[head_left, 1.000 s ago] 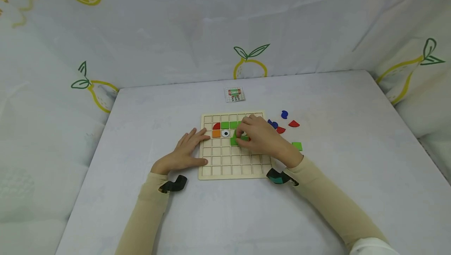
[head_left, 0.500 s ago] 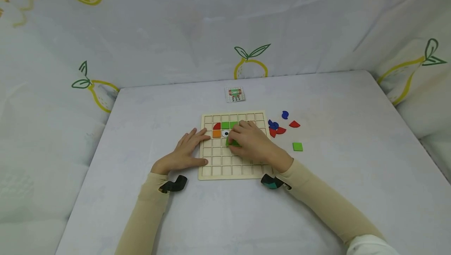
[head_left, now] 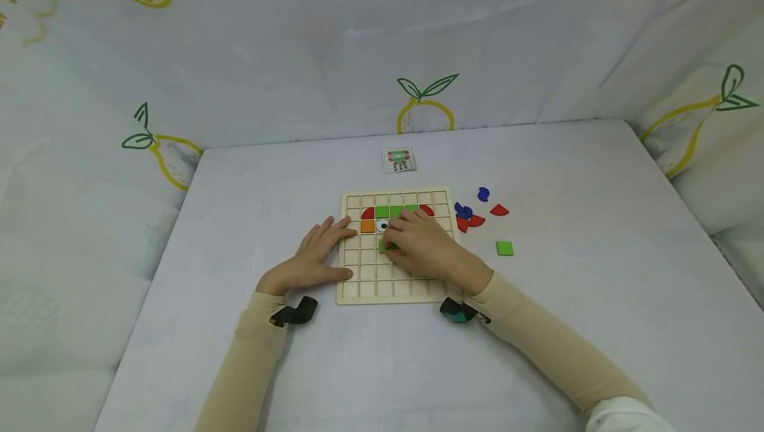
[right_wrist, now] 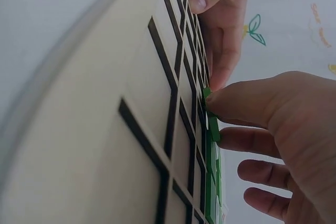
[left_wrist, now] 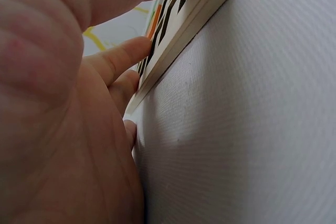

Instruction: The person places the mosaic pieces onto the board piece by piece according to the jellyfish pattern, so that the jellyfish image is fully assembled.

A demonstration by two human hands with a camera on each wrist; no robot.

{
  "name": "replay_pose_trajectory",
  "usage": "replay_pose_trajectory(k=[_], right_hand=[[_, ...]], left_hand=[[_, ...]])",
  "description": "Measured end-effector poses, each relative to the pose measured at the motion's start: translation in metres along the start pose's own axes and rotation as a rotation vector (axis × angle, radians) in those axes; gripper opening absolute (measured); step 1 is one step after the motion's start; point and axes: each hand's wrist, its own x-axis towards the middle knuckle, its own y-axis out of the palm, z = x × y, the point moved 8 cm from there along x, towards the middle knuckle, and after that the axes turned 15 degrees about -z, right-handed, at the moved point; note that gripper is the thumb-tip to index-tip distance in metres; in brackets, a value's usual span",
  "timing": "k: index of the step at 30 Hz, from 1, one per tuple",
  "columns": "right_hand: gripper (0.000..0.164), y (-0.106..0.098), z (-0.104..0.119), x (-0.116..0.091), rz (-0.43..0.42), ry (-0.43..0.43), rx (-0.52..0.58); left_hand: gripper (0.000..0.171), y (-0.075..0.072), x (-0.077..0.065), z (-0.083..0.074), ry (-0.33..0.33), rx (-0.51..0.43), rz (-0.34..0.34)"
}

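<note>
A wooden grid board (head_left: 358, 289) lies flat on the table. My right hand (head_left: 426, 246) is over its middle and pinches a green square tile (right_wrist: 212, 123) between thumb and index finger, low over the grid. More green tiles (right_wrist: 210, 198) lie beside it in the right wrist view. My left hand (head_left: 313, 259) rests at the board's left edge with fingers spread, thumb and fingertips on the rim. On the board are a red quarter-round piece (head_left: 368, 213), an orange square (head_left: 367, 226), a white eye tile (head_left: 381, 225) and a row of green squares (head_left: 396, 211) ending in another red piece (head_left: 427, 210).
Right of the board lie several blue pieces (head_left: 463, 211), red wedges (head_left: 476, 221) and a loose green square (head_left: 505, 248). A small pattern card (head_left: 398, 159) lies behind the board. A white cloth with printed lemons (head_left: 425, 110) hangs beyond the table.
My right hand has moved left and slightly toward me across the board with the green tile, uncovering the red piece at the row's right end. My left hand has stayed in place.
</note>
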Motion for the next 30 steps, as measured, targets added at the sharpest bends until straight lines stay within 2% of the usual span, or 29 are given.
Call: replay_pose_trajectory(k=[5,18,30], right_hand=[[0.004,-0.0001,0.0006,-0.0002,-0.001,0.009,-0.005],[0.017,0.0012,-0.0014,-0.0012,-0.004,0.027,-0.015],[0.018,-0.0004,-0.0048,-0.0011,-0.035,0.059,-0.029]], left_hand=[[0.076,0.0,-0.0001,-0.0001,-0.001,0.001,0.001],[0.076,0.0,0.0002,0.0001,0.003,-0.001,-0.005],[0.075,0.0006,0.0006,0.0025,0.002,0.014,-0.003]])
